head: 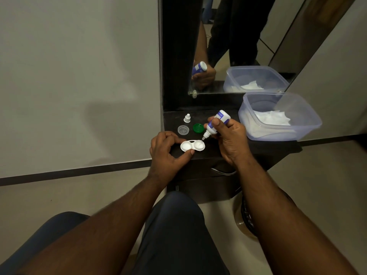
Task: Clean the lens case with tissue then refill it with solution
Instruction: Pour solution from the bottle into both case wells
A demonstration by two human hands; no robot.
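A white two-well lens case (192,146) lies open on the dark shelf (218,151). My left hand (166,153) pinches its left end between thumb and forefinger. My right hand (230,139) grips a small white solution bottle with a blue label (216,123), tilted nozzle-down, its tip just above the right well. Behind the case lie a clear lid (183,129), a green lid (198,128) and the bottle's white cap (187,118).
A clear plastic tub (282,133) holding white tissue (272,118) stands at the shelf's right end. A mirror (238,46) rises behind the shelf. A plain wall lies to the left. My knees are below, close to the shelf's front edge.
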